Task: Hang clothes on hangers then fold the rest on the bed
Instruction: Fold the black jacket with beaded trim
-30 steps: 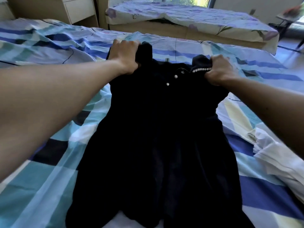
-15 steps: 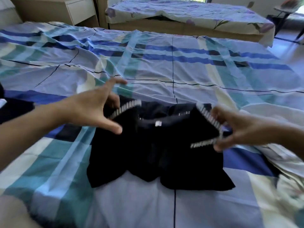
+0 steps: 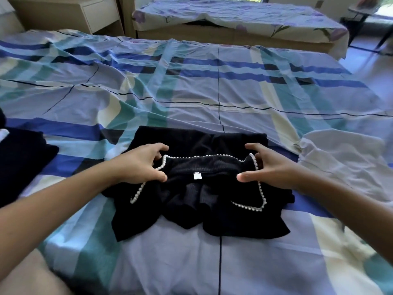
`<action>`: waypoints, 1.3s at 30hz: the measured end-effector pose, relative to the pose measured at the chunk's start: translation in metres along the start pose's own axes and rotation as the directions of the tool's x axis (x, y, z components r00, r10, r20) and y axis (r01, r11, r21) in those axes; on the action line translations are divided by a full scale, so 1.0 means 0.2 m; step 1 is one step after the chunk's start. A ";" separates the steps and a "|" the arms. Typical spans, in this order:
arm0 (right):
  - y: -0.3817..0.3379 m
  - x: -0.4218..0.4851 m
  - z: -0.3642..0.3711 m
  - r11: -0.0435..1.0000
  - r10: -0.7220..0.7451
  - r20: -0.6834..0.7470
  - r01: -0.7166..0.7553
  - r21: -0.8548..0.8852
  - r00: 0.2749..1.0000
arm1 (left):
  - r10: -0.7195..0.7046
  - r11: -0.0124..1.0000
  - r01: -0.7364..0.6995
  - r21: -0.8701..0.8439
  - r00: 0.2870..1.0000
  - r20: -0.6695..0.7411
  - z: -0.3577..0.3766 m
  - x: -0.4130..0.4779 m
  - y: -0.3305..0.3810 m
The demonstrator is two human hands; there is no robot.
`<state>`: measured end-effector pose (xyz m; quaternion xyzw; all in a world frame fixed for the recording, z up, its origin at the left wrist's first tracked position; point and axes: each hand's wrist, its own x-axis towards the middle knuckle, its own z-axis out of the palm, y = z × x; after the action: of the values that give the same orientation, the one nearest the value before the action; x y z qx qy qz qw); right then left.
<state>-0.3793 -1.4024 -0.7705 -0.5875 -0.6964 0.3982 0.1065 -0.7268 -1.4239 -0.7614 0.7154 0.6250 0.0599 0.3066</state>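
garment (image 3: 191, 211) lying folded on bed (image 3: 212, 92), near edge | left hand (image 3: 140, 165) pinching collar (image 3: 204, 159) left end | right hand (image 3: 272, 169) pinching its right end | white cloth (image 3: 344, 162) lying right, dark cloth (image 3: 19, 158) left

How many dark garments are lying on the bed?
2. A pearl-trimmed garment lies in the middle; a folded garment lies at the left edge, partly out of frame. More may be hidden there.
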 end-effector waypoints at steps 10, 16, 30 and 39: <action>-0.11 -0.13 -0.15 0.980 -0.096 0.327 0.147 -0.135 0.940 | 0.184 0.981 -0.180 -0.065 0.980 0.069 -0.07 0.01 -0.02; -0.11 -0.14 -0.10 0.975 0.003 0.209 0.043 -0.216 0.978 | 0.170 0.984 -0.174 0.033 0.981 0.095 -0.04 0.02 -0.04; 0.05 0.19 -0.10 0.877 0.263 -0.067 -0.210 0.433 0.962 | -0.296 0.919 0.190 -0.346 0.912 -0.285 -0.12 0.41 -0.14; 0.13 0.18 -0.15 0.895 0.322 -0.241 -0.212 0.392 0.916 | 0.088 0.921 0.159 0.356 0.805 -0.587 -0.07 0.37 -0.02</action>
<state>-0.3524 -1.3577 -0.7795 -0.7025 -0.4994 0.4355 0.2596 -0.7216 -1.3498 -0.7743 0.6948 0.7018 0.1490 -0.0505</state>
